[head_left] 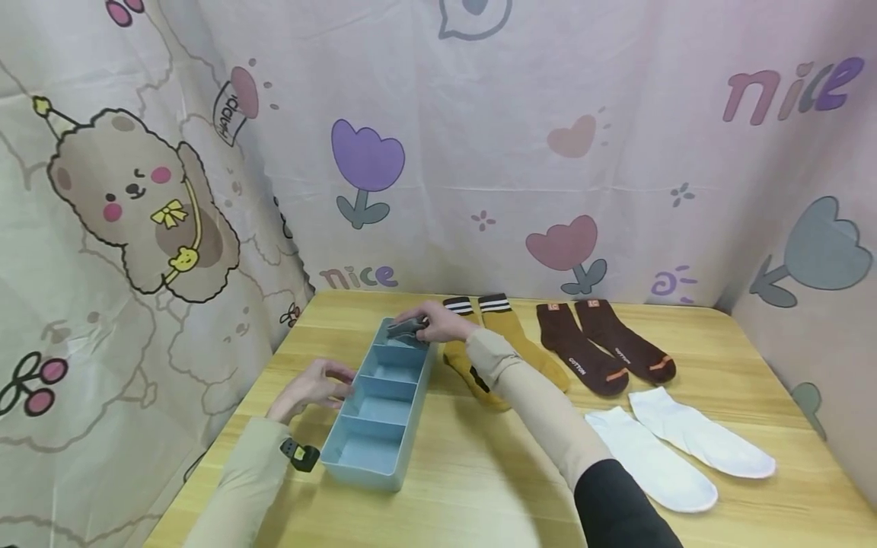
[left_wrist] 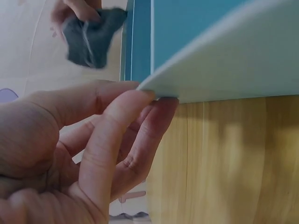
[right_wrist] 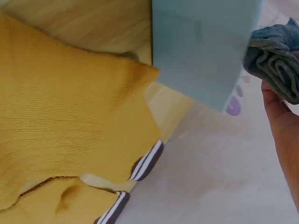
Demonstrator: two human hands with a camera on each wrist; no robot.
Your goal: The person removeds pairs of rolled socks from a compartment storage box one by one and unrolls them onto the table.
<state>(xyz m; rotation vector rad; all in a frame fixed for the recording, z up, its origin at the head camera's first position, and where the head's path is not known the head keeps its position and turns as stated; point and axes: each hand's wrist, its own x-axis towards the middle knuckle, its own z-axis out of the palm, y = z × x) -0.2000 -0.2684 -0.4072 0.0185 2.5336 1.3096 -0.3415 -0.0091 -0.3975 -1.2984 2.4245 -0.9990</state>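
Note:
A light blue organizer box (head_left: pixel 363 479) with several compartments in a row stands lengthwise on the table. My left hand (head_left: pixel 315 388) is at its left side; in the left wrist view the thumb and fingers (left_wrist: pixel 100 158) pinch the box's rim. Over the far-end compartment, my right hand (head_left: pixel 445 321) grips a rolled dark grey sock bundle (head_left: pixel 407 327). The right wrist view shows the bundle's coiled layers (right_wrist: pixel 275 63) above the box wall, with part of the holding hand cut off by the frame edge.
To the right of the box lie mustard socks (head_left: pixel 524 342) with striped cuffs, partly under my right forearm. Farther right are brown socks (head_left: pixel 575 346) and white socks (head_left: pixel 699 434), laid flat in pairs. A printed curtain (head_left: pixel 466 152) hangs behind the wooden table (head_left: pixel 473 487).

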